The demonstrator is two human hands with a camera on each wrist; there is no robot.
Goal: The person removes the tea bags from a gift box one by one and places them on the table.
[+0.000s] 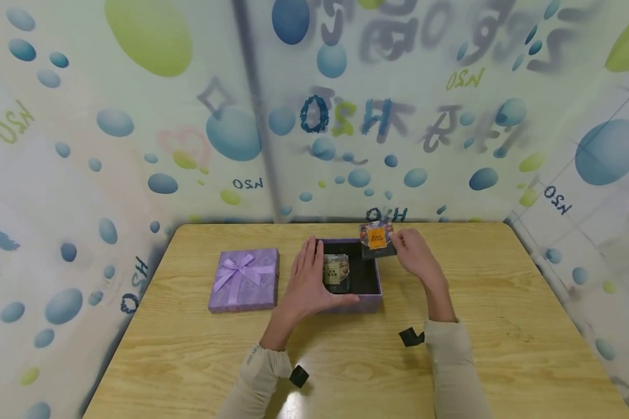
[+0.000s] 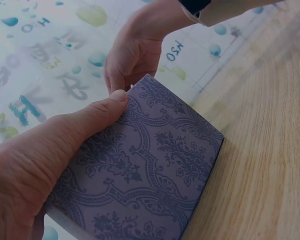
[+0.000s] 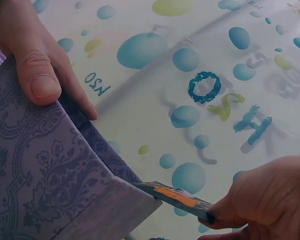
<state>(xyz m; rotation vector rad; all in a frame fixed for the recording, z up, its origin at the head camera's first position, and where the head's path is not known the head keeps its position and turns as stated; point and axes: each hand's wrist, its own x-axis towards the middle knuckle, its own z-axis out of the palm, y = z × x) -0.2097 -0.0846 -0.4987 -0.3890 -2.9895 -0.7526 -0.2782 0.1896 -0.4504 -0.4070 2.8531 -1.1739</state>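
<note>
An uncovered purple patterned box [image 1: 366, 304] with a dark inside stands on the table. My left hand [image 1: 305, 285] rests against its left side, fingers straight and thumb along the front edge; in the left wrist view the thumb [image 2: 97, 115] lies on the box [image 2: 150, 165]. My right hand [image 1: 415, 255] pinches the edge of a flat, square dark packet [image 1: 377, 237] with an orange label, over the box's back right corner. Whether the packet touches the rim, I cannot tell. Another flat packet [image 1: 336, 273], with a yellowish label, lies inside at the left, partly behind my left hand.
A purple lid [image 1: 244, 280] with a ribbon bow lies left of the box. The wooden table [image 1: 503, 337] meets a wall [image 1: 314, 192] printed with drops and letters at its back edge. Small black pieces [image 1: 299, 376] sit beside both sleeves.
</note>
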